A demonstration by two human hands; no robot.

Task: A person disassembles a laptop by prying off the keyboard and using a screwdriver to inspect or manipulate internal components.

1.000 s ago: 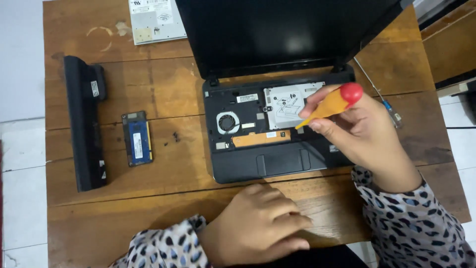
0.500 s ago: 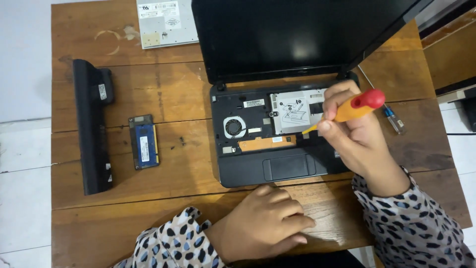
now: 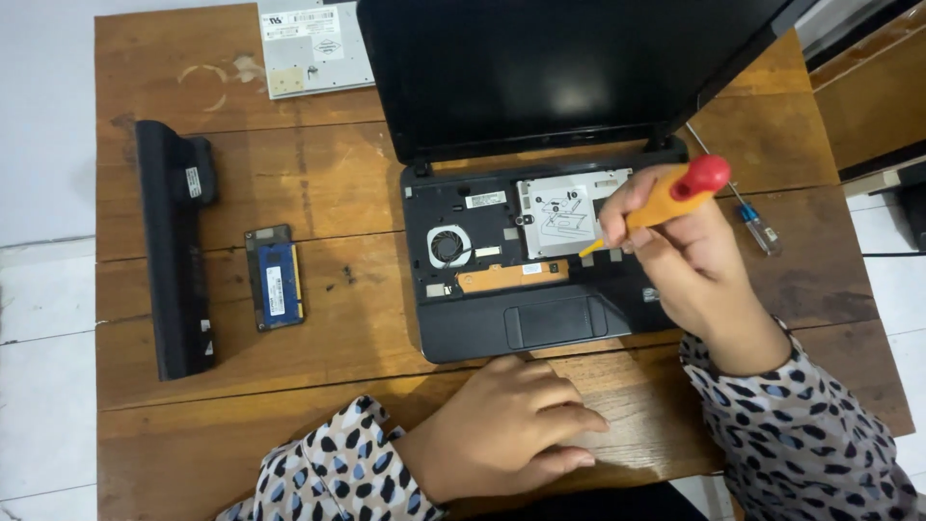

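My right hand (image 3: 690, 256) grips the screwdriver (image 3: 666, 201), its shaft slanting down-left from my fingers toward the laptop (image 3: 540, 260) metal plate, while my left hand (image 3: 511, 429) rests empty, nearer me.

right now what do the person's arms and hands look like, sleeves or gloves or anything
Both hands are bare: no gloves, and no rings or watch that I can make out. The left hand and the right hand each come out of a long, loose fabric sleeve reaching the wrist. The left sleeve and right sleeve share one pattern: pale cream cloth with black and blue-grey spots.
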